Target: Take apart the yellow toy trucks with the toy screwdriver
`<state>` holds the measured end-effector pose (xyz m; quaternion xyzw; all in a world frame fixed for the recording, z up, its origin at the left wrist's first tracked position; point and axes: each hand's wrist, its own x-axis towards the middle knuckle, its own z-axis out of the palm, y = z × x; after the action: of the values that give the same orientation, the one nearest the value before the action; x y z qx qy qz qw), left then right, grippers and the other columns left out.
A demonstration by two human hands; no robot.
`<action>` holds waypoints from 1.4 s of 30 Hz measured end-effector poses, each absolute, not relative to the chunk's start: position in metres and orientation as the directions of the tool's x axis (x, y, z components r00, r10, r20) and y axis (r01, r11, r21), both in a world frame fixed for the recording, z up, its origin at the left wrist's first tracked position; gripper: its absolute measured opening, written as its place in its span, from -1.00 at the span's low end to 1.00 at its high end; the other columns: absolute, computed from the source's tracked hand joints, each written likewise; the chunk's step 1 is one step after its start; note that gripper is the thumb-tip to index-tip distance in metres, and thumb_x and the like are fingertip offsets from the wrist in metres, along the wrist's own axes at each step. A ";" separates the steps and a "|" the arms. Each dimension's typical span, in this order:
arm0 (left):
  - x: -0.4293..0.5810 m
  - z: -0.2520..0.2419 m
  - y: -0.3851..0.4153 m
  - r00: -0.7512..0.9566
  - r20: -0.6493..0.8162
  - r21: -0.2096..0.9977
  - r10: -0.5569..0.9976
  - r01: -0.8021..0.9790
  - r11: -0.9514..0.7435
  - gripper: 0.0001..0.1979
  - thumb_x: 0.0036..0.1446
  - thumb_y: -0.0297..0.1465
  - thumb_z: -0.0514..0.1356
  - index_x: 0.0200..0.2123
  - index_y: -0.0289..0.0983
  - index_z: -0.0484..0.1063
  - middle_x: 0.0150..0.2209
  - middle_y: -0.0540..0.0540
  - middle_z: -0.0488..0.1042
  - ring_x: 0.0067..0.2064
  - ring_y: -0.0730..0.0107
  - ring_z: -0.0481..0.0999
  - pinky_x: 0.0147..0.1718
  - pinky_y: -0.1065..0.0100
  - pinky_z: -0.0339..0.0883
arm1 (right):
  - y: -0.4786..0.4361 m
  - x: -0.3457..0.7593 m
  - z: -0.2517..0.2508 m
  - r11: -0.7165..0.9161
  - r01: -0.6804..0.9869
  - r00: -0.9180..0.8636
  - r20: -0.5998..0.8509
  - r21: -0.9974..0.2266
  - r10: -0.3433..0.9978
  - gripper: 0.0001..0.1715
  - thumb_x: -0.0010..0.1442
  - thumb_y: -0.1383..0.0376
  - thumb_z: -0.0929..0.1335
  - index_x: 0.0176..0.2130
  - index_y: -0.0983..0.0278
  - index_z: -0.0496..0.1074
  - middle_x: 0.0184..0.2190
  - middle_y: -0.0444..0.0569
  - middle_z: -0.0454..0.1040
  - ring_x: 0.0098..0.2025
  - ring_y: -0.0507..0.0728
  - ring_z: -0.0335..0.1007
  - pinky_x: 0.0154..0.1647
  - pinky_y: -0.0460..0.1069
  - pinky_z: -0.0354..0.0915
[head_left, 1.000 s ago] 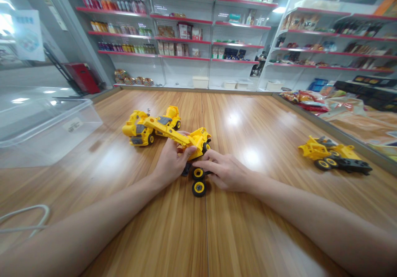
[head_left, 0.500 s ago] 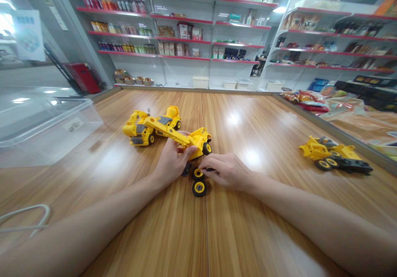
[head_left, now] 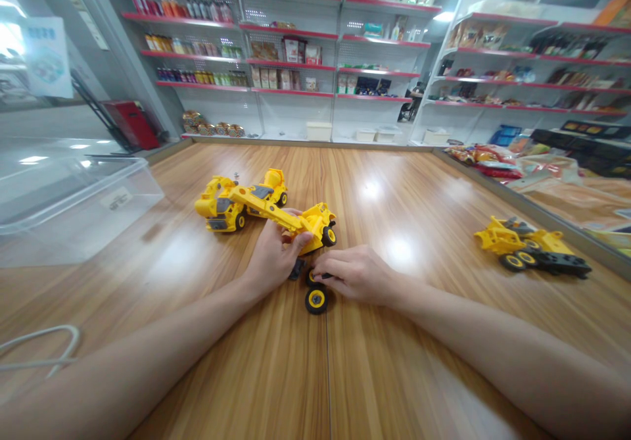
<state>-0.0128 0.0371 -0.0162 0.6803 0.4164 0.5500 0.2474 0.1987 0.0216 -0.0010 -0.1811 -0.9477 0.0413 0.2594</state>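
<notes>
My left hand (head_left: pixel 272 257) grips a yellow toy construction vehicle (head_left: pixel 309 224) with a long yellow arm, holding it tilted on the wooden table (head_left: pixel 345 361). My right hand (head_left: pixel 355 273) is closed in a pinch on a small black part, its fingertips resting over a loose black-and-yellow wheel (head_left: pixel 311 276). A second loose wheel (head_left: pixel 316 300) lies flat just in front of that hand. Behind the held toy stands another yellow toy truck (head_left: pixel 231 203).
A third yellow toy vehicle with a black chassis (head_left: pixel 530 250) lies at the right. A clear plastic bin (head_left: pixel 64 196) sits at the left, a white cable (head_left: pixel 44 348) near the left front. Shop shelves (head_left: pixel 296 65) line the back.
My right hand has moved slightly left and down onto the nearer loose wheel. The left hand and the yellow toy have stayed put.
</notes>
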 end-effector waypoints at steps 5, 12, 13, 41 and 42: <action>-0.013 -0.017 0.036 0.056 0.534 0.798 0.844 0.298 -0.524 -0.66 0.19 -0.27 0.22 0.00 -0.20 0.28 0.04 -0.18 0.36 -0.01 0.20 0.47 -0.12 0.19 0.46 | 0.020 0.200 0.001 0.882 0.413 -0.624 0.636 -0.226 0.455 -0.82 0.33 0.27 0.30 -0.09 0.22 0.44 -0.18 -0.02 0.52 -0.19 0.06 0.49 -0.20 -0.07 0.42; -0.013 -0.017 0.036 0.064 0.524 0.805 0.849 0.287 -0.519 -0.68 0.20 -0.27 0.21 -0.02 -0.20 0.29 0.04 -0.17 0.36 0.00 0.19 0.47 -0.11 0.18 0.46 | 0.031 0.202 0.000 0.716 0.585 -0.386 0.646 -0.381 0.659 -0.52 0.24 0.21 0.40 0.13 0.18 0.35 0.03 0.08 0.38 0.03 0.19 0.43 0.01 0.08 0.43; -0.013 -0.017 0.036 0.066 0.526 0.805 0.848 0.285 -0.521 -0.68 0.20 -0.27 0.22 -0.02 -0.20 0.29 0.03 -0.16 0.36 -0.01 0.20 0.47 -0.11 0.18 0.46 | 0.032 0.202 -0.002 0.715 0.579 -0.403 0.625 -0.392 0.669 -0.52 0.24 0.22 0.40 0.14 0.17 0.34 0.04 0.06 0.40 0.04 0.19 0.42 0.03 0.08 0.42; -0.015 -0.017 0.036 0.063 0.533 0.789 0.844 0.325 -0.522 -0.66 0.19 -0.28 0.21 0.01 -0.20 0.28 0.05 -0.18 0.37 0.02 0.16 0.46 -0.10 0.15 0.45 | 0.028 0.202 0.003 0.743 0.511 -0.455 0.597 -0.433 0.661 -0.64 0.06 0.32 0.38 -0.10 0.24 0.32 -0.20 -0.02 0.44 -0.19 0.13 0.43 -0.22 -0.02 0.38; -0.015 -0.017 0.037 0.061 0.534 0.787 0.843 0.327 -0.523 -0.66 0.19 -0.28 0.21 0.01 -0.20 0.27 0.04 -0.18 0.37 0.02 0.16 0.46 -0.10 0.15 0.45 | 0.028 0.203 0.003 0.753 0.497 -0.483 0.583 -0.431 0.653 -0.64 0.06 0.32 0.38 -0.10 0.24 0.31 -0.19 -0.01 0.44 -0.19 0.13 0.43 -0.22 -0.02 0.37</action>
<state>-0.0150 0.0366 -0.0168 0.6876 0.4254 0.5372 0.2401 0.2026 0.0280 0.0028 -0.3363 -0.8551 0.1023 0.3810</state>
